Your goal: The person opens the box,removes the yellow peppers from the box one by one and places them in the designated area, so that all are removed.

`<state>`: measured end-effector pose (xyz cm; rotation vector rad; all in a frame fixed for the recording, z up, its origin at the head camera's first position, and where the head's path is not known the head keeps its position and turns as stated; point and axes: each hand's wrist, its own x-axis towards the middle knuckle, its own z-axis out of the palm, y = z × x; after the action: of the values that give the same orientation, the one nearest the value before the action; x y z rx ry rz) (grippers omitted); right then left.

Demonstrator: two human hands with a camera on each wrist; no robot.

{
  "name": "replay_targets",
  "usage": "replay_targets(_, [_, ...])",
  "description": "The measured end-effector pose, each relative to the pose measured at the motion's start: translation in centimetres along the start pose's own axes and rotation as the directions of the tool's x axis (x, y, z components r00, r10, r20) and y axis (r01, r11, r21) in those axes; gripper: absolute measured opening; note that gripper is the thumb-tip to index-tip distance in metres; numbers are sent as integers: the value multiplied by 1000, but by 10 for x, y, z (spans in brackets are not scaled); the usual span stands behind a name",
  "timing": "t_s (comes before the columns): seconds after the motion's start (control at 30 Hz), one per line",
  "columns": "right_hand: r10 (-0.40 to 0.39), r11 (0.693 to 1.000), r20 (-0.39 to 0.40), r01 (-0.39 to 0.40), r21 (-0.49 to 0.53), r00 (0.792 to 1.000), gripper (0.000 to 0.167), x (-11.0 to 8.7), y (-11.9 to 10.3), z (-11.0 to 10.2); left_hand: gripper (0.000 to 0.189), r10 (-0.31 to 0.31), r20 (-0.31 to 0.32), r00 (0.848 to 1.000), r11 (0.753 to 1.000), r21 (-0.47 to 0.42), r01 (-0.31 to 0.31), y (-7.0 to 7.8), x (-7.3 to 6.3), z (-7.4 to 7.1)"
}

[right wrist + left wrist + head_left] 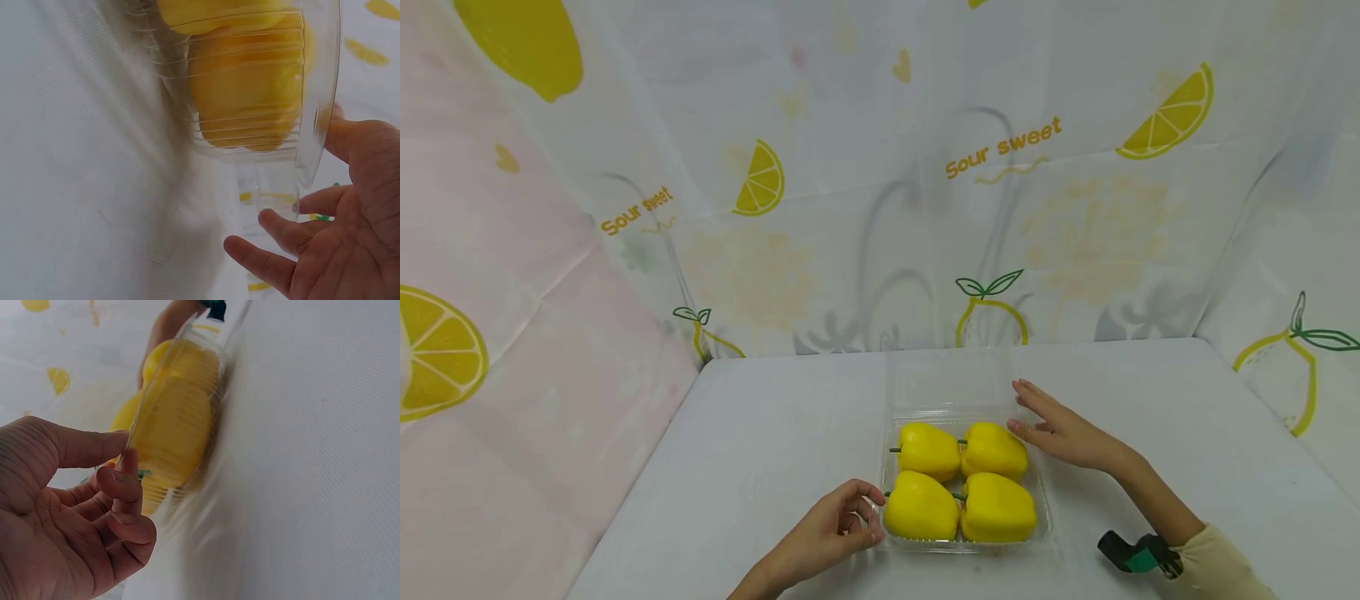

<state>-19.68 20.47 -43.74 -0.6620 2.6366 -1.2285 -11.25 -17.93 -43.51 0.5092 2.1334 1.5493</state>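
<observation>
A clear plastic clamshell box [966, 547] sits on the table with several yellow bell peppers [997, 510] in two rows inside. Its see-through lid [951, 383] lies folded back on the far side. My left hand [831, 531] is at the box's near left edge; in the left wrist view its thumb and curled index finger pinch the rim [140, 400]. At the far right corner, my right hand [1067, 432] has its fingers spread, reaching beside the lid. The right wrist view shows that thumb against the box rim [330, 81], with the other fingers off it.
The white table [760, 433] ends at a printed lemon curtain [827, 275] behind and at both sides. A black and green strap-like object [1138, 554] is at the right wrist, by the cream sleeve [1217, 567].
</observation>
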Motion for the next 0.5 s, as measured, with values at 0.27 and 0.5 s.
replay_targets(0.27, [19,1000,31,-20,24,999,78,0,4,4,32,2,3,1000,1000,-3,-2,-2,0,0])
replay_targets(0.5, [26,999,28,-27,31,999,77,-2,4,2,32,-1,1,1000,1000,6,1,-2,1,0])
